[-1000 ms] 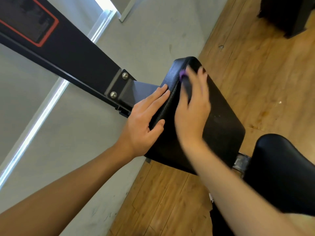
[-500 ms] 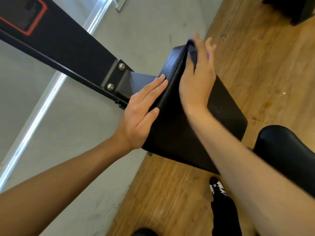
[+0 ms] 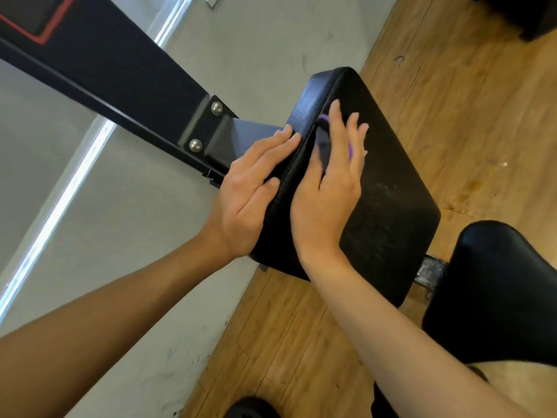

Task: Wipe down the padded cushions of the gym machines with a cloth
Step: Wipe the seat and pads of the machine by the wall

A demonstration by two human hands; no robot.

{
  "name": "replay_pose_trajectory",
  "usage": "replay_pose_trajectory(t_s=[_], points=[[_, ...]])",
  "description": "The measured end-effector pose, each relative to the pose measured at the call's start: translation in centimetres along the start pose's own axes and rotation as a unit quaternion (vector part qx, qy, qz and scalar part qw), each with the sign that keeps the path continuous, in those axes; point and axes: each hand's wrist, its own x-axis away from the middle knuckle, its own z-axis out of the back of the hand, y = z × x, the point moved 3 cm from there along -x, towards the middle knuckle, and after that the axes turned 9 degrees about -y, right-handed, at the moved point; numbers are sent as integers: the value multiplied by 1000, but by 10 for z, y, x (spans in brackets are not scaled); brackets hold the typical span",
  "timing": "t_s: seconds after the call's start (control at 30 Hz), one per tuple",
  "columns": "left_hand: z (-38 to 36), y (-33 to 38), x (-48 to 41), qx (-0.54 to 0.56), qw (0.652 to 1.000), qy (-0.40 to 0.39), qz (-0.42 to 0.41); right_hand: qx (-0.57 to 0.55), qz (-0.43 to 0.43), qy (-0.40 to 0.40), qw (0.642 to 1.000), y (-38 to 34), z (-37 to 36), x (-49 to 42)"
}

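Right hand [image 3: 330, 191]: you had drawn it back from the far lip of the cushion [image 3: 391, 191] to mid-pad, fingers straight and spread, pressing the purple cloth [image 3: 323, 140] flat beneath them; left hand [image 3: 250, 188] lay flat, fingers straight, against the cushion's side; judged one stroke done, near half remaining.

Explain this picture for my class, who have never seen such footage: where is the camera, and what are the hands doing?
The camera is worn on a person's head and looks down, so both arms reach in from below. The black block is a padded cushion of a gym machine, fixed to a black beam. The left hand lies flat against the cushion's side. The right hand presses a purple cloth onto its top with straight fingers. A second cushion shows at lower right.
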Motion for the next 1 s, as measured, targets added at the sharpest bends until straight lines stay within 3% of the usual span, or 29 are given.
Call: replay_pose_trajectory(t_s=[0.2, 0.27, 0.37, 0.5, 0.63, 0.7, 0.77, 0.93, 1.0], points=[[-2, 1, 3, -20, 1000, -2, 7, 78, 63, -102, 990, 12, -5, 136], [-1, 3, 2, -30, 1000, -3, 7, 60, 50, -110, 991, 14, 1, 92], [2, 3, 1, -43, 999, 3, 11, 45, -22, -53, 997, 12, 10, -15], [1, 2, 2, -48, 999, 0, 27, 64, -23, -26, 997, 10, 11, -109], [2, 2, 1, -41, 999, 1, 18, 32, 25, -13, 999, 4, 7, -18], [1, 2, 1, -30, 999, -3, 19, 48, 46, -66, 996, 10, 9, 52], [0, 1, 1, -22, 1000, -7, 20, 71, 64, -114, 989, 19, 14, 66], [2, 1, 1, -30, 999, -5, 12, 78, -31, -39, 996, 18, 15, -92], [1, 0, 2, -38, 999, -4, 15, 61, -32, -21, 997, 19, 19, -124]])
